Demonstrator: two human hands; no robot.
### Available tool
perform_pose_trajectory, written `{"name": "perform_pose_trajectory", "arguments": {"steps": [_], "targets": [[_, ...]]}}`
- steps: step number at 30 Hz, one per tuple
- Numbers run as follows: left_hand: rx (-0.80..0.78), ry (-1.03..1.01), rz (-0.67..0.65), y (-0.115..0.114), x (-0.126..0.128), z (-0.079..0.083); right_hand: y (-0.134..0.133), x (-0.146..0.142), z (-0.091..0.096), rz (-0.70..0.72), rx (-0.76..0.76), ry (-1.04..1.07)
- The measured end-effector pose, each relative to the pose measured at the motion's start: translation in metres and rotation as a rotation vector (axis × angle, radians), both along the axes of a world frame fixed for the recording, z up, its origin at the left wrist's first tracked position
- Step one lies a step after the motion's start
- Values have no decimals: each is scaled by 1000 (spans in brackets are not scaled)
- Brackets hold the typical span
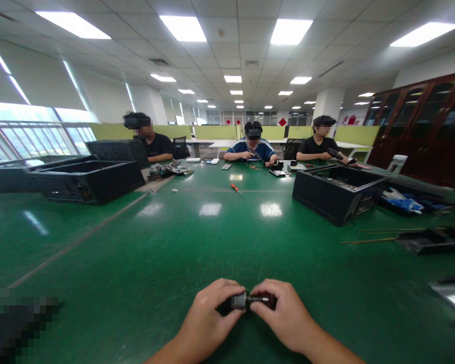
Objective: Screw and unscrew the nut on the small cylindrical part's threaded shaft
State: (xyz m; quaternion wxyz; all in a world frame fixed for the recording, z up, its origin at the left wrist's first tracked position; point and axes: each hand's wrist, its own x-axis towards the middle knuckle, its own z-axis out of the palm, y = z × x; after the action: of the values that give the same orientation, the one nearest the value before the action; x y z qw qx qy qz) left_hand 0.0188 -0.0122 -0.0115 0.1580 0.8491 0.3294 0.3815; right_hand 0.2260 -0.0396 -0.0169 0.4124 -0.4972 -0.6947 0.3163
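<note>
My left hand (pixel 212 313) is wrapped round a dark cylindrical piece (pixel 238 302) with a grey metal collar, low in the middle of the view. Close against it, my right hand (pixel 284 313) pinches a thin metal shaft (pixel 263 299) between thumb and fingers. Behind the shaft, something dark reddish shows inside the right hand. The shaft appears to line up with the cylinder's end, but I cannot tell whether they are joined. Both hands are just above the green tabletop (pixel 167 253), and the fingers cover much of what they hold.
An orange-handled screwdriver (pixel 235 187) lies farther out. Black computer cases stand left (pixel 91 182) and right (pixel 337 194). A black tray (pixel 436 242) with thin rods sits at right. Three people work across the table, near circuit boards (pixel 170 171). A blurred dark object (pixel 18 328) is at lower left.
</note>
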Motion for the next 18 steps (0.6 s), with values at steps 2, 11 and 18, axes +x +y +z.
{"name": "perform_pose_trajectory", "arguments": {"steps": [2, 11, 18], "targets": [[2, -2, 5, 0, 0, -1, 0, 0, 0, -3, -4, -2], [-9, -7, 5, 1, 0, 1, 1, 0, 2, -8, -15, 2], [-2, -10, 14, 1, -1, 1, 0, 1, 2, -17, -19, -4]]}}
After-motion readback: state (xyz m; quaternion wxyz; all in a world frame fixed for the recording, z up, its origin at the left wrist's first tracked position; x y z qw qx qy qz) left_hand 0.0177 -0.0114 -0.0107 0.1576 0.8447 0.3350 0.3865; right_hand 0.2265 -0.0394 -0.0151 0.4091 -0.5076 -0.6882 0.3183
